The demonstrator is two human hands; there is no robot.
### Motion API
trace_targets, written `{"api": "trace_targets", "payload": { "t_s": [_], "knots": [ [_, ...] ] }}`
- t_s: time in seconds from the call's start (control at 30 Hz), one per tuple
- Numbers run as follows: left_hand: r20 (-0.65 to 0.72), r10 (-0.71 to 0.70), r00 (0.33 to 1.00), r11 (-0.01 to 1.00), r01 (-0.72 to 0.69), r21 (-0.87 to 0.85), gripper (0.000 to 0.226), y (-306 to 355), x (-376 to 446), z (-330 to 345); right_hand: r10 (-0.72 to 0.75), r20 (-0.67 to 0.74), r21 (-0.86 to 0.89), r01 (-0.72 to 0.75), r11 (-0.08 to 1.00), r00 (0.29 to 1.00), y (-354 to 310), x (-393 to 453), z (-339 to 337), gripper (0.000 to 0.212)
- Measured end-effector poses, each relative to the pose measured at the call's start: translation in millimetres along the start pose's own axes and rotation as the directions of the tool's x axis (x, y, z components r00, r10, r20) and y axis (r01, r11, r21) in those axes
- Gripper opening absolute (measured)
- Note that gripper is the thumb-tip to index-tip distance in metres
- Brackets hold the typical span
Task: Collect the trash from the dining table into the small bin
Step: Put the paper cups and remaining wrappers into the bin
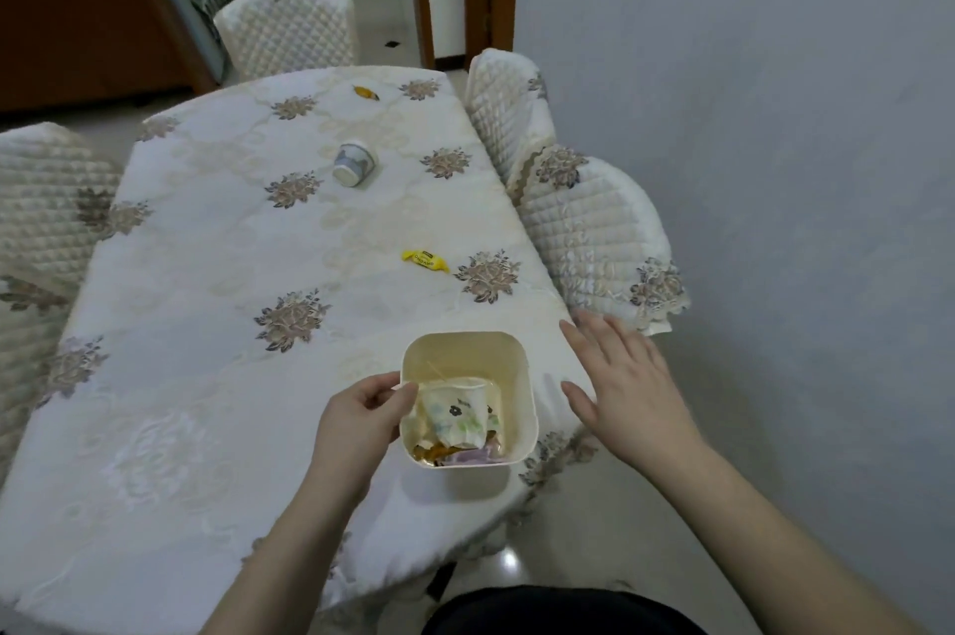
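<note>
Three pieces of trash left on the table [181,376] beyond the small bin [522,407] — a yellow wrapper [425,261] nearest it, a tipped paper cup [353,163] farther off, an orange wrapper [366,92] farthest, close to the far edge. Inside the bin already: a crumpled floral cup [455,412] and scraps beneath it.

Left hand [362,420] pressed against the bin's left wall, fingers [403,389] curled at the rim — a narrow grip, seemingly steadying the bin rather than lifting it. Right hand [628,386] just right of the bin, flat and spread wide, holding nothing, partly out past the table edge.

Risks, as a judgement: bin set close to the near right edge of the table, so a push from the left hand could slide it toward the drop. Floral cup riding high, near the rim; more trash dropped on top could spill back out. Tipped cup likely to roll if nudged rather than pinched. Far wrapper calls for a long lean across the bin — an easy way to knock it over.

All remaining trash well apart from both hands, on the far side of the bin.
</note>
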State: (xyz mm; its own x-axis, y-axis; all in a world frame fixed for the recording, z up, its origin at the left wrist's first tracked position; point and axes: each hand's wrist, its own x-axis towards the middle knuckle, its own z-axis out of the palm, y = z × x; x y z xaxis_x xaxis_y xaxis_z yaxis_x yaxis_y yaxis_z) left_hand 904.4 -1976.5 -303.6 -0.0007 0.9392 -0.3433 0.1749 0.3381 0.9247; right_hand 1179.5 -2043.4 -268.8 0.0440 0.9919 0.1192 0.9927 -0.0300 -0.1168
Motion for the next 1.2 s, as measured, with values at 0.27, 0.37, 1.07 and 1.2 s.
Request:
{"api": "trace_targets", "payload": {
  "t_s": [0.27, 0.37, 1.07, 1.2],
  "knots": [
    [0.038, 0.019, 0.999, 0.999, -0.021, 0.038, 0.014, 35, -4, 104, 0.098, -0.057, 0.054, -0.095, 0.994, 0.994, 109, -25, -12, 0.067],
    [0.049, 0.020, 0.999, 0.999, -0.022, 0.029, 0.013, 49, -4, 140, 0.142, -0.070, 0.047, -0.139, 0.989, 0.987, 155, -33, -17, 0.071],
    [0.099, 0.088, 0.991, 0.994, -0.081, -0.066, 0.014, 118, 16, 267, 0.181, -0.020, 0.046, -0.180, 0.983, 0.983, 288, 2, -33, 0.069],
    [0.119, 0.126, 0.985, 0.989, -0.115, -0.091, 0.020, 138, 45, 281, 0.173, 0.000, 0.029, -0.173, 0.984, 0.985, 298, 34, -30, 0.070]
  ]
}}
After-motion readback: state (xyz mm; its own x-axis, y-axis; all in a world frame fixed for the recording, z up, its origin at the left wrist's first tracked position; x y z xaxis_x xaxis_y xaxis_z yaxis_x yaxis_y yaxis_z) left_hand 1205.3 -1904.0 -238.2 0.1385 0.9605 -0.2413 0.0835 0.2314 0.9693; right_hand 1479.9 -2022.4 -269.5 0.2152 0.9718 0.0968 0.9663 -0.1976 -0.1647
